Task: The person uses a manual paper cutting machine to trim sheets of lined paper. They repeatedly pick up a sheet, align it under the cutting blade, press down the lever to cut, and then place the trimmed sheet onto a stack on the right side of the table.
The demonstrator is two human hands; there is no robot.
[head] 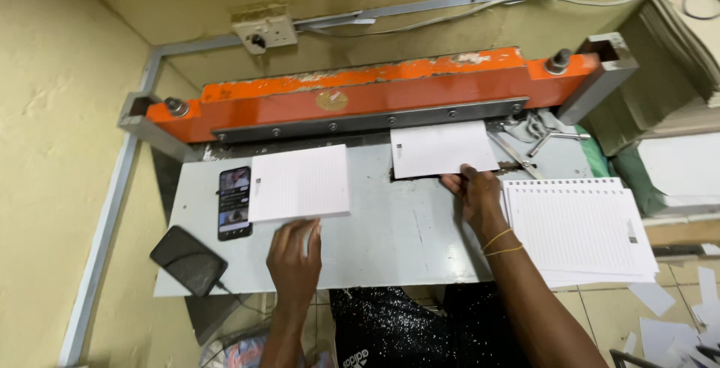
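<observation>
Nearest to us, at the table's front left corner, we see a dark phone [189,260] lying face down and tilted, hanging partly over the edge with a cable running off it. Just beyond, our left hand [295,257] lies flat and open on the grey table [390,237], fingers stretched forward so that the fingertips touch the near edge of a stack of lined paper [301,183]. That stack sits squarely on the left half of the table, and just beside its left edge a second phone [235,202] lies face up with its screen lit. On the right, our right hand [475,192], with thin yellow bands [501,243] at the wrist, is also open, its fingers spread and pressing on the near edge of a second sheaf of paper [442,149]. The far edge of this sheaf reaches up to the steel strip under the long orange bar [375,92] of the punching machine. To the right of that hand lies a pile of lined sheets with punched holes [579,227] along their top edge, jutting past the table's right side. Behind it, some metal tools [534,138] rest near the machine's right post. Farthest off, a wall socket [264,33] sits on the yellowish wall.
</observation>
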